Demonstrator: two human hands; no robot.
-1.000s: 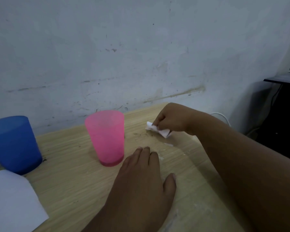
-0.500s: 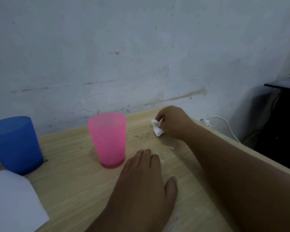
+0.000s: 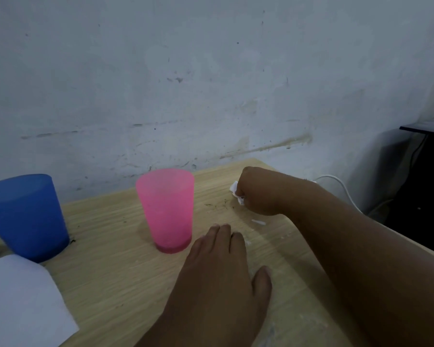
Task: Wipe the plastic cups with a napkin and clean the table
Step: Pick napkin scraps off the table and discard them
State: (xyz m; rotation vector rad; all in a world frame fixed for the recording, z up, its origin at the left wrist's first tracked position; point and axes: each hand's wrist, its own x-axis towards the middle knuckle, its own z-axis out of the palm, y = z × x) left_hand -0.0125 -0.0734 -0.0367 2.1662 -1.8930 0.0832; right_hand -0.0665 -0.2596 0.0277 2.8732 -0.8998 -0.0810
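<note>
The right hand (image 3: 258,192), in the head view, is curling its fingers around a small crumpled white napkin (image 3: 236,194) and is pressing it on the wooden table (image 3: 110,271) near the far edge, just beside some dark crumbs (image 3: 218,204). The left hand (image 3: 218,279) is lying flat on the table with straight fingers, holding nothing. The pink cup (image 3: 167,211) is standing just beyond the left fingertips. The blue cup (image 3: 26,216) is standing well apart, to the left, with a white sheet (image 3: 18,304) lying in front of it.
</note>
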